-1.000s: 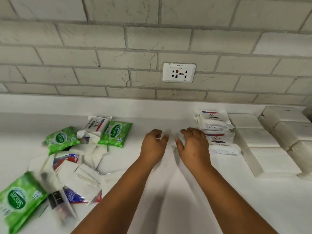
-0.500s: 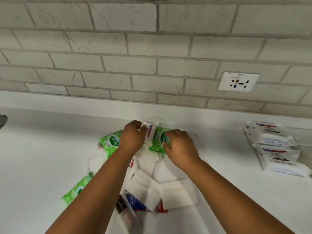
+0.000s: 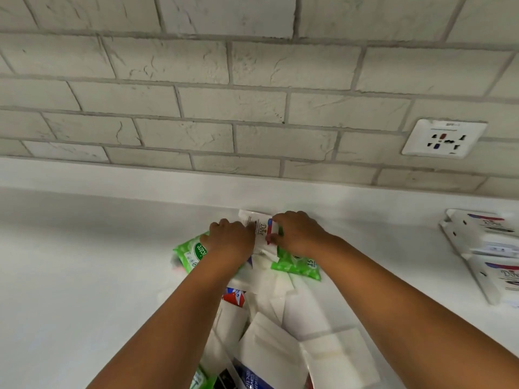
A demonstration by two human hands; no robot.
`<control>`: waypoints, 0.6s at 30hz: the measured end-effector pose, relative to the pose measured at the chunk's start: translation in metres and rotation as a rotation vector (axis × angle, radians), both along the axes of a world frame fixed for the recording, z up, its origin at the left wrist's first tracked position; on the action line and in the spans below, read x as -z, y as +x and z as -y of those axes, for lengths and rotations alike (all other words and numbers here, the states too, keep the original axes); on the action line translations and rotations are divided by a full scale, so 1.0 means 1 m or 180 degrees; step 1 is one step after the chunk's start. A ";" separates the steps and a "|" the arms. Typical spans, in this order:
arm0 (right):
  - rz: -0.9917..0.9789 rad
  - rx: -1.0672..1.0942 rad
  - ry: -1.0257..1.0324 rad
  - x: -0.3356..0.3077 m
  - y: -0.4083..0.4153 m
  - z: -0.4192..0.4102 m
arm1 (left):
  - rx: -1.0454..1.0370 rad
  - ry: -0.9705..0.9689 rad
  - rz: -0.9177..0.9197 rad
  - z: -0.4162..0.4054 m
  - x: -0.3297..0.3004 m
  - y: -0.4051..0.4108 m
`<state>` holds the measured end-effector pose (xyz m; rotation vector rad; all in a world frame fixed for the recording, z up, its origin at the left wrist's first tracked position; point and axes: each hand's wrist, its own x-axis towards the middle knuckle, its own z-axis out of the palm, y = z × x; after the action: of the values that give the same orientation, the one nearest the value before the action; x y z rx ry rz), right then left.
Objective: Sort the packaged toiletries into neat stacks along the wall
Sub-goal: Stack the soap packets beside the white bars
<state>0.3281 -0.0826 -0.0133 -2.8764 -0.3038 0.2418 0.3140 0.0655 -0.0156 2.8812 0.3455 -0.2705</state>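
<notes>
Left hand [image 3: 231, 238]: fingers curled on the left edge of a white Dove sachet with blue and red print [image 3: 261, 230], gripping it.
Right hand [image 3: 297, 234]: fingers curled on the sachet's right edge, pinching it; the two hands sit close together with the sachet between them.
Dove sachet: held at the far end of the pile, near the foot of the wall.
Green wipes packs: one soft green plastic pack [image 3: 192, 252] lies partly under the left hand; another green pack [image 3: 297, 263] lies under the right hand.
Pile: loose flat white packets [image 3: 269, 349] and a few red and blue printed ones [image 3: 234, 296] lie jumbled between the forearms on the white table [image 3: 84, 276].
Sorted stack: white Dove packs [image 3: 491, 248] are stacked at the right edge, well apart from the pile.
Wall: pale grey brick [image 3: 224, 108] with a white power socket [image 3: 443, 138] at the right.
</notes>
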 end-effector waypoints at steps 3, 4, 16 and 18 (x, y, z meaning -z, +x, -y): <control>0.0208 0.0052 0.0034 0.005 0.001 0.000 | 0.0053 -0.0020 0.0025 -0.003 0.005 0.006; 0.0256 0.0075 0.0081 0.007 0.001 0.001 | 0.0030 -0.0079 0.0050 -0.003 0.006 0.007; 0.0267 0.0510 0.1112 0.027 -0.028 0.006 | -0.0126 -0.2023 0.1000 -0.006 0.017 -0.011; 0.0354 0.0526 0.1380 0.025 -0.036 0.010 | -0.0238 -0.2335 0.1193 -0.007 0.011 -0.014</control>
<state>0.2919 -0.0924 -0.0384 -2.4700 -0.1173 -0.0154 0.3002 0.0721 -0.0267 2.1275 0.2196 0.1380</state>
